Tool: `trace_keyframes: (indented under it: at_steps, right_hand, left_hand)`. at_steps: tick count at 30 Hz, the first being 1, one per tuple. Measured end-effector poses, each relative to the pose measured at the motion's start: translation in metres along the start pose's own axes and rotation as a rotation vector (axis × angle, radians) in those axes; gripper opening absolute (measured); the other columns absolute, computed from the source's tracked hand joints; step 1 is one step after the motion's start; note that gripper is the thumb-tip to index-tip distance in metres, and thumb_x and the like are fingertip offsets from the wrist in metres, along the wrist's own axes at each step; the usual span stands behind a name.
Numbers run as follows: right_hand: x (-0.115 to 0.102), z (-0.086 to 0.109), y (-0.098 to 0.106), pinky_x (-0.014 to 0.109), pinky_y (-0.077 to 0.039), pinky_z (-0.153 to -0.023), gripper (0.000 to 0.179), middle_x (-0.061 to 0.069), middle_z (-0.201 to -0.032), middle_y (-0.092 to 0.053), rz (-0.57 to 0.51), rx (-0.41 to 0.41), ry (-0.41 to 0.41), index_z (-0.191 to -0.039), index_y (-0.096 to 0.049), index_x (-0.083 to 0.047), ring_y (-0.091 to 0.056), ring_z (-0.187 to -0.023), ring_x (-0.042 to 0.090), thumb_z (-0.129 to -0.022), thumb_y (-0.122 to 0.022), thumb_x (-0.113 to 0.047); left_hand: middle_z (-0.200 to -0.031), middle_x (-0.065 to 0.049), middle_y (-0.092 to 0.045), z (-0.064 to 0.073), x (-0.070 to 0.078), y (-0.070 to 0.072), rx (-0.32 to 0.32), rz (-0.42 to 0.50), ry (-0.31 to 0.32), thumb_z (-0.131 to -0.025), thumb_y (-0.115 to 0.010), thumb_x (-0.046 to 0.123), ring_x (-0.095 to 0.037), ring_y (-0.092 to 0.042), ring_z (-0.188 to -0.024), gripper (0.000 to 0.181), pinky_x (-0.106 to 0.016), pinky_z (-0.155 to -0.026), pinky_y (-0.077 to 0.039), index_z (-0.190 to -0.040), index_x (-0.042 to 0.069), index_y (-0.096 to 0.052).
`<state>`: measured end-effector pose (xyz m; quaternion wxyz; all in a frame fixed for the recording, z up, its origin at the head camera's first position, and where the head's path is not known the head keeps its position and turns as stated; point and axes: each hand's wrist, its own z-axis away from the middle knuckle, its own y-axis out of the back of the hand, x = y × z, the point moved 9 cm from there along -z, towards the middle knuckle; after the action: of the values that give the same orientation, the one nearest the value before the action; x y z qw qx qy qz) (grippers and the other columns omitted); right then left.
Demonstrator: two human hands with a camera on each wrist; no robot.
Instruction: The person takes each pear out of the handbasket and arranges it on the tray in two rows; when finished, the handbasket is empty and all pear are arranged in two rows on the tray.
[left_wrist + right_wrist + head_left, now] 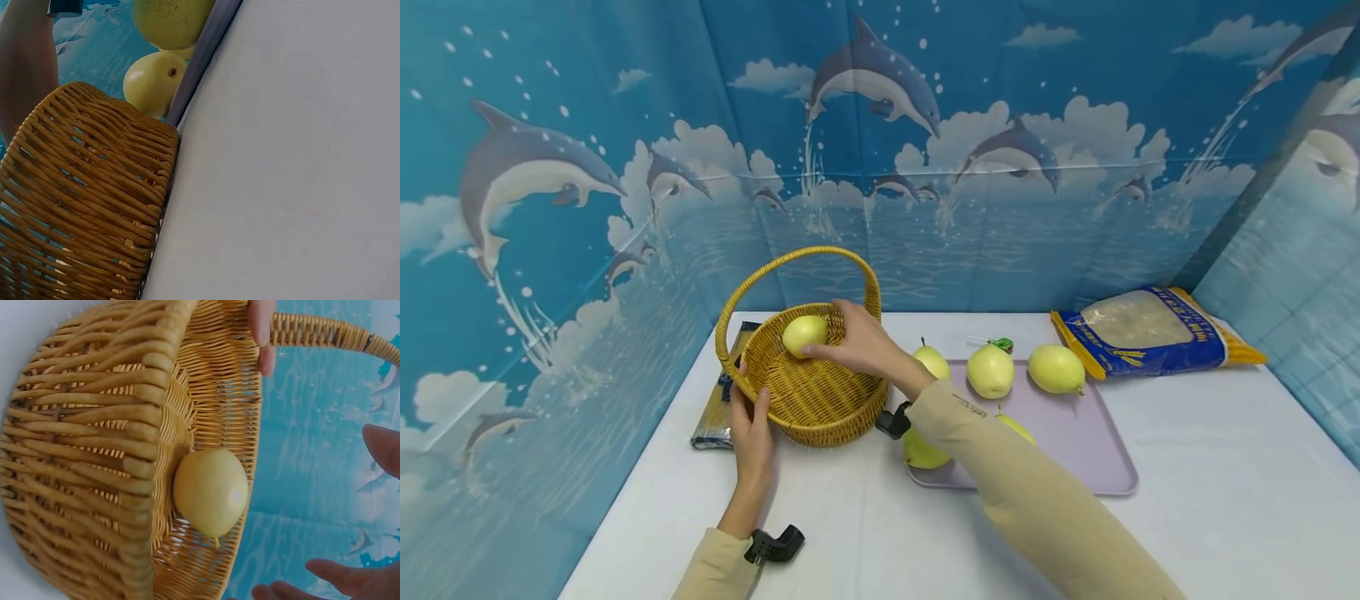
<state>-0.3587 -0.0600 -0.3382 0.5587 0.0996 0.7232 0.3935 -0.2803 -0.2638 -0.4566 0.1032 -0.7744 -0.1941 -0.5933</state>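
A yellow wicker basket (831,433) with a tall arched handle stands on the white table. My left hand (752,442) grips its rim at the left foot of the handle; in the right wrist view, the left fingertips (261,325) hook over that rim. One yellow-green pear (211,490) lies inside the basket against the woven wall. My right hand (865,342) reaches over the basket opening, its fingers spread around the pear in the head view. The right wrist view shows its thumb and fingers apart from the pear. Only the basket's outer weave (94,187) fills the left wrist view.
Right of the basket, a pale purple tray (1101,458) carries several pears (1056,369), partly covered by my right sleeve. A blue and yellow food bag (1150,329) lies behind it, near a small green item (1002,343). A dark flat package (711,429) lies left of the basket.
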Motion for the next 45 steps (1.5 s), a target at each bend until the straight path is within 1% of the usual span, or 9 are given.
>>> trace_keyframes:
  at_steps: [4, 6, 9, 14, 17, 22, 29, 38, 45]
  right_hand:
    - [0.001, -0.01, -0.004, 0.058, -0.039, -0.122, 0.097, 0.016, -0.169, -0.035, -0.007, 0.011, -0.012, -0.167, -0.028, -0.012, -0.036, -0.155, 0.036, -0.093, -0.073, -0.057]
    - [0.002, -0.014, -0.005, 0.058, -0.04, -0.122, 0.098, 0.015, -0.169, -0.035, -0.017, 0.022, -0.026, -0.167, -0.028, -0.013, -0.036, -0.155, 0.036, -0.093, -0.073, -0.058]
    - [0.005, -0.021, -0.008, 0.058, -0.04, -0.122, 0.099, 0.013, -0.169, -0.036, -0.042, 0.039, -0.044, -0.167, -0.028, -0.014, -0.036, -0.155, 0.035, -0.092, -0.074, -0.058]
    - [0.011, -0.028, -0.01, 0.059, -0.04, -0.121, 0.097, 0.011, -0.17, -0.035, -0.086, 0.06, -0.068, -0.167, -0.03, -0.014, -0.036, -0.155, 0.036, -0.092, -0.076, -0.054]
    - [0.013, -0.032, -0.013, 0.059, -0.041, -0.121, 0.095, 0.012, -0.169, -0.037, -0.102, 0.069, -0.073, -0.166, -0.031, -0.014, -0.038, -0.154, 0.036, -0.092, -0.078, -0.05]
    - [0.014, -0.038, -0.02, 0.058, -0.042, -0.12, 0.094, 0.017, -0.166, -0.039, -0.107, 0.081, -0.062, -0.166, -0.032, -0.011, -0.039, -0.152, 0.038, -0.092, -0.078, -0.048]
    - [0.015, -0.045, -0.024, 0.057, -0.041, -0.121, 0.094, 0.017, -0.167, -0.038, -0.109, 0.103, -0.083, -0.165, -0.033, -0.01, -0.036, -0.154, 0.037, -0.093, -0.078, -0.049]
    - [0.012, -0.048, -0.024, 0.056, -0.045, -0.117, 0.093, 0.018, -0.165, -0.04, -0.11, 0.101, -0.073, -0.165, -0.033, -0.009, -0.041, -0.15, 0.038, -0.093, -0.078, -0.047]
    - [0.004, -0.049, -0.02, 0.054, -0.044, -0.119, 0.091, 0.018, -0.164, -0.042, -0.062, 0.089, -0.041, -0.164, -0.035, -0.008, -0.041, -0.151, 0.036, -0.094, -0.077, -0.047]
  left_hand:
    - [-0.173, 0.001, -0.028, 0.0, 0.001, 0.0, -0.002, -0.003, 0.01, -0.113, -0.047, 0.027, -0.02, -0.027, -0.16, 0.059, -0.029, -0.13, -0.027, -0.168, 0.027, -0.026]
    - [-0.173, 0.001, -0.029, 0.0, 0.002, 0.0, 0.001, -0.012, 0.016, -0.113, -0.047, 0.028, -0.02, -0.029, -0.159, 0.059, -0.03, -0.129, -0.028, -0.168, 0.027, -0.026]
    - [-0.173, -0.002, -0.029, 0.0, 0.002, 0.001, 0.004, -0.009, 0.011, -0.114, -0.047, 0.027, -0.023, -0.029, -0.159, 0.058, -0.026, -0.128, -0.029, -0.168, 0.025, -0.027]
    - [-0.172, -0.002, -0.029, 0.001, 0.002, 0.0, -0.002, -0.007, -0.002, -0.114, -0.047, 0.029, -0.024, -0.03, -0.159, 0.059, -0.007, -0.117, -0.031, -0.168, 0.023, -0.026]
    - [-0.172, -0.003, -0.029, 0.001, 0.001, 0.001, -0.007, -0.008, -0.014, -0.114, -0.047, 0.03, -0.024, -0.03, -0.158, 0.06, -0.001, -0.112, -0.03, -0.169, 0.023, -0.025]
    - [-0.171, -0.003, -0.032, 0.002, 0.0, 0.001, 0.006, -0.008, -0.01, -0.114, -0.048, 0.029, -0.025, -0.033, -0.157, 0.058, -0.002, -0.111, -0.032, -0.168, 0.024, -0.028]
    - [-0.171, -0.004, -0.032, 0.002, 0.002, -0.001, 0.006, 0.001, -0.013, -0.113, -0.048, 0.025, -0.026, -0.033, -0.157, 0.058, -0.003, -0.111, -0.033, -0.168, 0.024, -0.028]
    - [-0.172, 0.001, -0.03, 0.0, -0.001, -0.002, 0.003, 0.003, -0.003, -0.113, -0.047, 0.024, -0.021, -0.03, -0.159, 0.058, -0.006, -0.117, -0.03, -0.168, 0.025, -0.028]
    - [-0.172, 0.001, -0.031, 0.0, 0.0, -0.002, 0.002, 0.014, -0.011, -0.114, -0.047, 0.025, -0.021, -0.031, -0.158, 0.058, -0.003, -0.114, -0.031, -0.168, 0.023, -0.027]
